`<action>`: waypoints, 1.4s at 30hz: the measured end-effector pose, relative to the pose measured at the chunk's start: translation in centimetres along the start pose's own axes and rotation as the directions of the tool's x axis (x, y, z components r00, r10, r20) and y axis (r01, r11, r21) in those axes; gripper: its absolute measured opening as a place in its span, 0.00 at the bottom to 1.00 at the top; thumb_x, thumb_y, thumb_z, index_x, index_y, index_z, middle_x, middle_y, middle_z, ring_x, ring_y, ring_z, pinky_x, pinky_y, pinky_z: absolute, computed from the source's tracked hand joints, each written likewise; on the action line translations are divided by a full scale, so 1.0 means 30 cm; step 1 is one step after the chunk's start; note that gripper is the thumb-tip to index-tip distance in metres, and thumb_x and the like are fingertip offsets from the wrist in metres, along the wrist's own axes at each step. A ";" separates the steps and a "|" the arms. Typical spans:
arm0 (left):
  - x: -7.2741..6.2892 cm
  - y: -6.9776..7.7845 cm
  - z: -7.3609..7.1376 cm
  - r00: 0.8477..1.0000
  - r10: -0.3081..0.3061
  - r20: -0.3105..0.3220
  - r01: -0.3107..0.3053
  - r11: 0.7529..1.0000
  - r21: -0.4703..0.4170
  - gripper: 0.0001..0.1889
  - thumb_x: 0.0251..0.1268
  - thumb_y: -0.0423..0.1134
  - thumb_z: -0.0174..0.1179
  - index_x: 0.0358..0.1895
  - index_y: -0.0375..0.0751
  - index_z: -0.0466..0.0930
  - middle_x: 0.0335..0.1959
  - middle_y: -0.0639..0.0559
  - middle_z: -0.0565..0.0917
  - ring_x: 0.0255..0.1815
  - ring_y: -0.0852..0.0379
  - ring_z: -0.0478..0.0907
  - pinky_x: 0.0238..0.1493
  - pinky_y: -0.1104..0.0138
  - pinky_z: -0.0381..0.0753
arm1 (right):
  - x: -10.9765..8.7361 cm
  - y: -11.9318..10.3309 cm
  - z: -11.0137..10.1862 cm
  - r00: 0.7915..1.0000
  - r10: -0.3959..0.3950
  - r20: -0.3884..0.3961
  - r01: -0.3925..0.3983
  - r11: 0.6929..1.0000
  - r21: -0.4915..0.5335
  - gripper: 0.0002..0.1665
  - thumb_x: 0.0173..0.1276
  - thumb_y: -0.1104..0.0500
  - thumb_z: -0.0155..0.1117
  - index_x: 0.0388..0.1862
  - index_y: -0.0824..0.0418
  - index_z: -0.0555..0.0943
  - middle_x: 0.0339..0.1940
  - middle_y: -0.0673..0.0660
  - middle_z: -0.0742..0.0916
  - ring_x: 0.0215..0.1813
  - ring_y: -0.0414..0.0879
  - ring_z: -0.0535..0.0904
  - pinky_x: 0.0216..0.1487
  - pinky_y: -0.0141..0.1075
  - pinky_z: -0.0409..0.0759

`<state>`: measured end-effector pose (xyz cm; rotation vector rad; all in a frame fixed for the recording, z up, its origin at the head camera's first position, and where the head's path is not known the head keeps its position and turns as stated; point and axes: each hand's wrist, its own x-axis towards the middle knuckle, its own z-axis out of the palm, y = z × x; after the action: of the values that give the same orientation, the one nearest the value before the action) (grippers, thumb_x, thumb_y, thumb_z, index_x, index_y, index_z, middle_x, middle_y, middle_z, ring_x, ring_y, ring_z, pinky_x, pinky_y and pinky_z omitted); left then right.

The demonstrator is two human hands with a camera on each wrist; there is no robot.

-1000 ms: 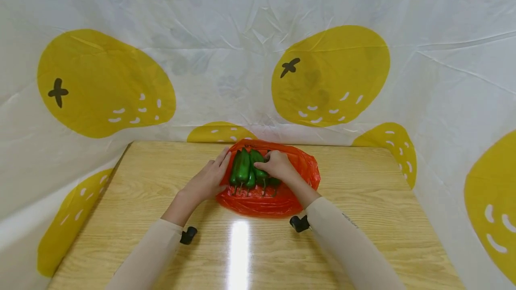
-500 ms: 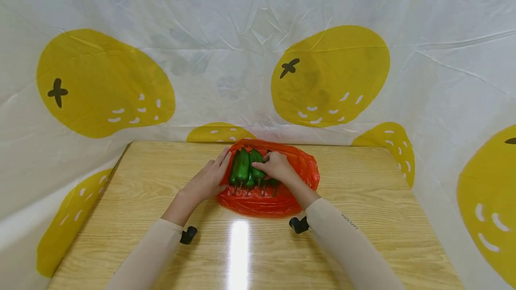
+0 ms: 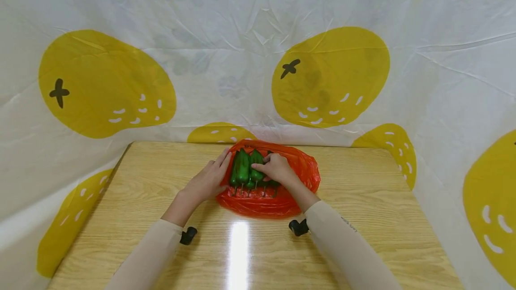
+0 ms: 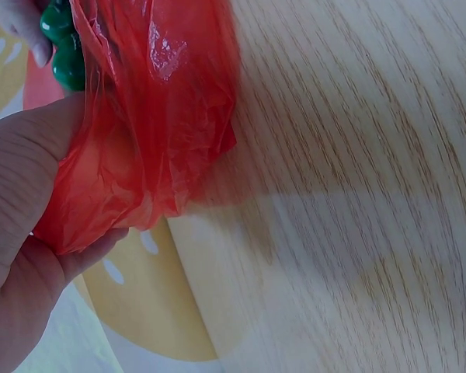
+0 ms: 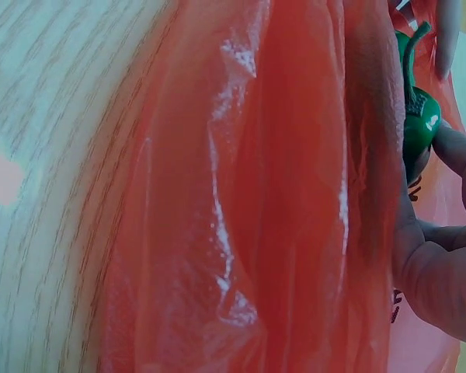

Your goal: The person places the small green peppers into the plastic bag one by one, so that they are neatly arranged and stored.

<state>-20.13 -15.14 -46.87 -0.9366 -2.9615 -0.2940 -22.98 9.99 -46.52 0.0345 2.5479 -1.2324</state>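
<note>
A red plastic bag (image 3: 307,169) lies spread on the wooden table, with several green peppers (image 3: 242,167) side by side in its opening, stems toward the person. At the bag's left side, my left hand (image 3: 204,182) holds its edge; in the left wrist view the thumb and fingers lie around the red film (image 4: 167,116). From the right, my right hand (image 3: 279,168) pinches one green pepper (image 3: 256,175) between thumb and fingers, close beside the left peppers. The right wrist view shows that pepper's stem end (image 5: 422,124), partly behind the bag's raised front.
The wooden table (image 3: 363,191) extends around the bag on both sides and in front. A white cloth with yellow fruit prints (image 3: 225,84) hangs behind and along the sides. A small black device (image 3: 298,227) sits at the right wrist, another (image 3: 188,235) at the left.
The right hand has shifted its pepper slightly to the left, toward the other peppers, over a lower one. The left hand and the bag stay nearly where they were.
</note>
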 end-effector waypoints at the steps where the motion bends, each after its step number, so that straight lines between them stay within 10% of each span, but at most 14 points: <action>1: -0.001 -0.001 -0.001 1.000 -0.004 0.004 0.004 1.000 -0.001 0.57 0.59 0.43 0.77 0.82 0.28 0.47 0.85 0.36 0.49 0.60 0.31 0.77 0.63 0.50 0.82 | 0.000 -0.001 0.001 1.000 -0.002 0.004 0.002 1.000 0.009 0.40 0.69 0.42 0.72 0.66 0.70 0.78 0.67 0.71 0.81 0.27 0.47 0.89 0.46 0.43 0.89; 25: -0.011 -0.020 -0.034 0.999 -0.040 -0.002 0.040 0.999 0.000 0.54 0.64 0.49 0.73 0.85 0.38 0.46 0.85 0.35 0.49 0.67 0.30 0.75 0.60 0.48 0.84 | -0.039 -0.009 -0.076 0.998 -0.027 0.048 0.018 0.983 0.182 0.35 0.72 0.48 0.70 0.67 0.70 0.75 0.51 0.64 0.88 0.41 0.53 0.90 0.46 0.46 0.90; 36: -0.023 -0.005 -0.096 0.994 -0.012 -0.107 0.014 1.000 0.021 0.51 0.68 0.55 0.69 0.84 0.37 0.50 0.84 0.34 0.52 0.66 0.28 0.75 0.62 0.44 0.82 | -0.110 -0.017 -0.191 0.990 -0.139 0.033 0.124 0.952 0.280 0.36 0.75 0.51 0.68 0.72 0.71 0.71 0.56 0.68 0.84 0.54 0.65 0.86 0.55 0.49 0.87; 42: -0.030 0.007 -0.131 0.991 -0.012 -0.137 0.016 0.999 0.029 0.50 0.70 0.57 0.66 0.83 0.35 0.49 0.83 0.32 0.54 0.69 0.30 0.74 0.64 0.46 0.81 | -0.159 -0.002 -0.271 0.977 -0.212 -0.007 0.204 0.931 0.302 0.35 0.74 0.54 0.68 0.72 0.71 0.71 0.57 0.68 0.82 0.50 0.55 0.88 0.51 0.40 0.89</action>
<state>-19.42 -16.22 -43.05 -0.8564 -2.8407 -0.2998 -20.59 16.73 -40.38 -0.1873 2.3649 -1.6832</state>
